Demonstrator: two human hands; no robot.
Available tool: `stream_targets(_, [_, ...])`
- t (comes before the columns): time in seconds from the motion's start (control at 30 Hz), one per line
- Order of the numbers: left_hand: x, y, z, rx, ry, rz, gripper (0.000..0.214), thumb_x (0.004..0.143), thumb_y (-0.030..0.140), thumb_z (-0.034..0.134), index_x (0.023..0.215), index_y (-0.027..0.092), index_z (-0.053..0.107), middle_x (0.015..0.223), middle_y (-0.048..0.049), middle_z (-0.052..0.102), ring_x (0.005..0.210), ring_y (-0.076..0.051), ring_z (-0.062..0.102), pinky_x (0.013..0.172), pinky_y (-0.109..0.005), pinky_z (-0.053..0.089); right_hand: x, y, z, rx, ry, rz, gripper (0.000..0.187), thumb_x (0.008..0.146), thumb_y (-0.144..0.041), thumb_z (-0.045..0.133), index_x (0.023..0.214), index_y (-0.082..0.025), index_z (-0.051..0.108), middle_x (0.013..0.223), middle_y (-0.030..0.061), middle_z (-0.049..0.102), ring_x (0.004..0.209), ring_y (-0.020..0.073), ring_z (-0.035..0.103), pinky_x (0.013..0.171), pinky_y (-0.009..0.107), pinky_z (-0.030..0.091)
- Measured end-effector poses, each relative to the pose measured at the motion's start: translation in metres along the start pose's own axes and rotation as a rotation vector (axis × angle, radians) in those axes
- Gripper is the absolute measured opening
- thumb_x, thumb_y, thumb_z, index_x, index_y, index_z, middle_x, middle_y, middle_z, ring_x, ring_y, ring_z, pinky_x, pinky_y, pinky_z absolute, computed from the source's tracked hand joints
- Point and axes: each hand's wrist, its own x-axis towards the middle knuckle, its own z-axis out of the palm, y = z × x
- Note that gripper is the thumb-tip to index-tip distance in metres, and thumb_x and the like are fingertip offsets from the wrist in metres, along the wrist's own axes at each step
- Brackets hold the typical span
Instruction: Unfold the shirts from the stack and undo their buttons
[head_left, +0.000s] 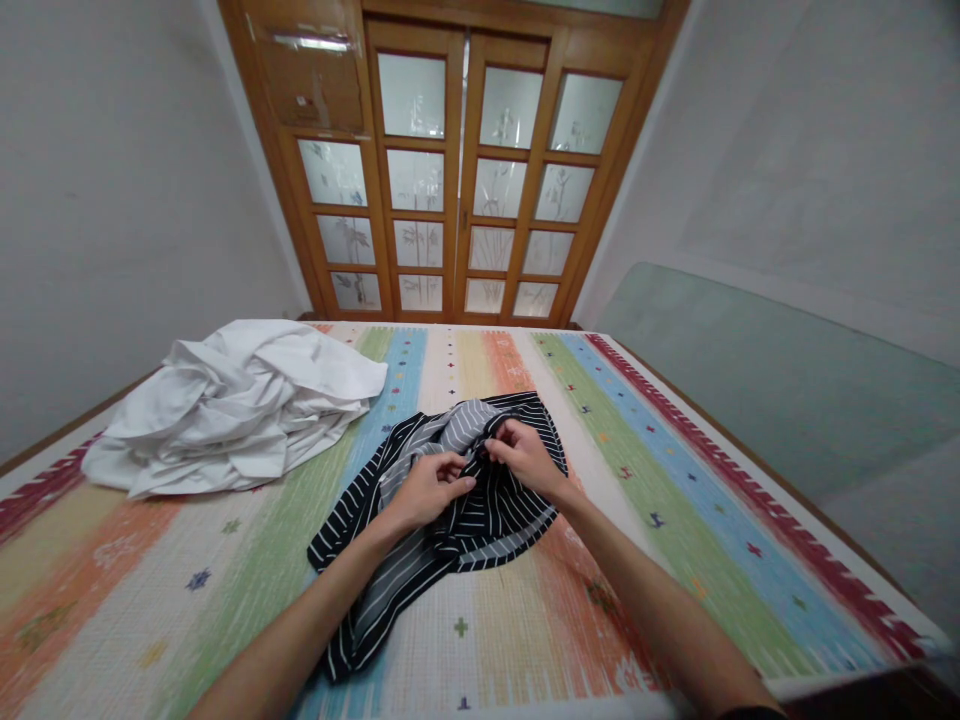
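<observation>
A black garment with white stripes [510,510] lies crumpled in front of me, its paler grey inner side turned up in places. My left hand [431,488] pinches the cloth near the garment's middle. Just right of it and slightly farther away, my right hand [523,455] also grips the fabric between thumb and fingers. A small dark gathered part of the cloth shows between the two hands; its details are too small to make out.
A heap of white cloth [247,410] lies at the left. Everything rests on a colourful striped cover [480,650]. Beyond its far edge stand wooden doors with glass panes [457,180]. Walls rise on both sides, with a pale green panel [750,360] along the right one.
</observation>
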Motion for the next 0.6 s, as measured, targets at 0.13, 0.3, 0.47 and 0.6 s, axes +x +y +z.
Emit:
stream_targets(0.13, [-0.009,0.011,-0.025,0.211,-0.030,0.102,0.023,0.071,0.033,0.068,0.088,0.020,0.075,0.083,-0.0056,0.072,0.077,-0.020,0.063,0.074,-0.032,0.047,0.017,-0.006,-0.031,0.139,0.240,0.081,0.022,0.074,-0.033,0.060,0.063,-0.022,0.044,0.051,-0.0023,0.060,0.042,0.0118,0.054,0.043,0.023,0.044])
stream_targets(0.3, [-0.017,0.039,-0.044,0.338,-0.043,0.225,0.020,0.078,0.029,0.062,0.090,0.024,0.076,0.081,-0.0037,0.072,0.076,-0.020,0.062,0.073,-0.029,0.045,0.025,0.003,-0.052,0.241,0.428,0.174,0.031,0.073,-0.042,0.065,0.064,-0.023,0.042,0.047,-0.0020,0.058,0.044,0.0156,0.061,0.040,0.024,0.049])
stream_targets(0.47, [-0.019,0.050,-0.038,0.413,0.108,0.253,0.019,0.080,0.028,0.059,0.089,0.023,0.075,0.087,-0.0045,0.072,0.079,-0.021,0.062,0.075,-0.029,0.043,0.011,-0.001,-0.033,0.306,0.269,0.301,0.042,0.079,-0.057,0.058,0.065,-0.018,0.052,0.049,0.0004,0.060,0.036,0.0114,0.055,0.033,0.020,0.044])
stream_targets(0.6, [-0.020,0.046,-0.035,0.438,0.170,0.240,0.021,0.083,0.029,0.056,0.090,0.021,0.074,0.086,-0.0048,0.072,0.077,-0.021,0.062,0.074,-0.030,0.043,-0.007,-0.011,-0.012,0.243,-0.186,0.374,0.052,0.083,-0.061,0.052,0.070,-0.012,0.063,0.056,0.0062,0.066,0.035,0.0098,0.055,0.032,0.017,0.040])
